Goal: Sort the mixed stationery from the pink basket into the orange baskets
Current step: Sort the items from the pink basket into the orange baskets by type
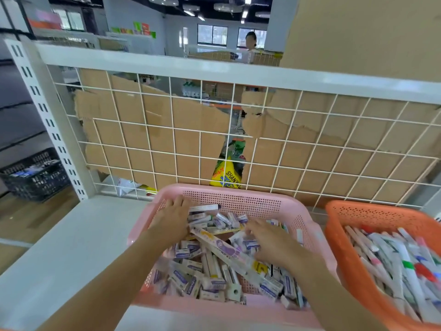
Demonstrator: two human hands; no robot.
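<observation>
The pink basket [238,195] stands on a white shelf in front of me, full of small boxed erasers [188,253] and a long flat ruler pack [229,253] lying diagonally. My left hand [173,217] lies flat, fingers spread, on the stationery at the basket's far left. My right hand [267,240] reaches into the middle, fingers bent down among the items; what they touch is blurred. An orange basket [358,209] to the right holds several white markers [401,256] with coloured caps.
A white wire grid panel [214,139] backed by cardboard rises right behind the baskets. The white shelf surface [71,247] extends left. A black crate [33,175] sits on the floor at the left. A person stands far behind.
</observation>
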